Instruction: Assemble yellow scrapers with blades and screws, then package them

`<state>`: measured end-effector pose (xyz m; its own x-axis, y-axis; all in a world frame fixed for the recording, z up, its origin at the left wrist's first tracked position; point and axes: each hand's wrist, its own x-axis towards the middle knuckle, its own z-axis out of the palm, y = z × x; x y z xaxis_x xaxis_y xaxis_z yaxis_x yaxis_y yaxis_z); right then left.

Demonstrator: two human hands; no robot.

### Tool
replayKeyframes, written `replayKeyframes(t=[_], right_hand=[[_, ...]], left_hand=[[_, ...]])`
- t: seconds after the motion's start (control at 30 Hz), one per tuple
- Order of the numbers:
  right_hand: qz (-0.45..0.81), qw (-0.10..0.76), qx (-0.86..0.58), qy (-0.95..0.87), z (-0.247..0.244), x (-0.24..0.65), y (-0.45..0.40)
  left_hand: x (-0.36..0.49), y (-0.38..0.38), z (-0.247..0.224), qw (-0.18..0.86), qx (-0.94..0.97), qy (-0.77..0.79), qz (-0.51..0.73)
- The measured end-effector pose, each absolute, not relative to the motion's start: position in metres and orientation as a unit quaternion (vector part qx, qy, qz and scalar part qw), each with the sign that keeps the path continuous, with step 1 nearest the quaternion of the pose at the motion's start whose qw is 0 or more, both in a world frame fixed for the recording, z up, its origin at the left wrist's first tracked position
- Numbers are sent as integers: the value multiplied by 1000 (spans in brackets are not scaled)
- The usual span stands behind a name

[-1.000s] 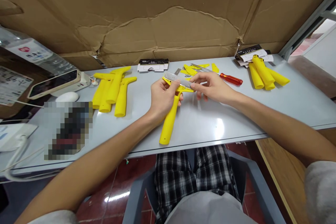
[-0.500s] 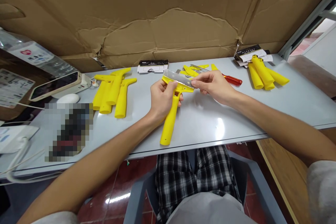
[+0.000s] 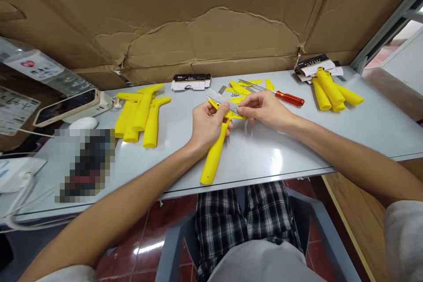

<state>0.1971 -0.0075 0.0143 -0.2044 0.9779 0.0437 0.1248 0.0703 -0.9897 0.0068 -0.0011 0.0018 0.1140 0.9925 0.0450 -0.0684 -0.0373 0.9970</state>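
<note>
My left hand (image 3: 209, 124) grips a yellow plastic scraper handle (image 3: 213, 158) just below its wide head, thumb on top. Across that head lies a flat metal blade (image 3: 220, 98), slanting down to the right. The fingers of my right hand (image 3: 259, 108) pinch the blade's right end. Just beyond my hands are loose yellow head pieces (image 3: 239, 88), with small screws (image 3: 235, 95) among them. A screwdriver with a red handle (image 3: 290, 98) rests there too, its shaft pointing left.
Several yellow handles (image 3: 151, 125) lie in a group at left, and more handles (image 3: 330, 90) at right by black-and-white cartons (image 3: 315, 67). Another carton (image 3: 191, 82) sits at the back against the cardboard (image 3: 211, 35). A phone (image 3: 68, 108) and white mouse (image 3: 83, 123) are far left.
The blade has turned slightly, its right end dropping nearer the handle's head. My right hand has shifted a little left, and the handle tilts slightly more. Both hands keep their hold.
</note>
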Motion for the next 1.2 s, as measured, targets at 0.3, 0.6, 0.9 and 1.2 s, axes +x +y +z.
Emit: replayKeyframes(t=[0.3,0.6,0.9,1.2], right_hand=[[552,372,-474,-576,14,214,4],[563,377,-497,-542,12,204,-1],[561,375,-489,-553,14,201,-2],[541,382,-511,-548,16,198,-6]], left_hand=[[8,0,4,522,520,463,494],[9,0,7,515,514,503,467],[11,-1,7,516,526,488,467],[9,2,5,518,519,485,476]])
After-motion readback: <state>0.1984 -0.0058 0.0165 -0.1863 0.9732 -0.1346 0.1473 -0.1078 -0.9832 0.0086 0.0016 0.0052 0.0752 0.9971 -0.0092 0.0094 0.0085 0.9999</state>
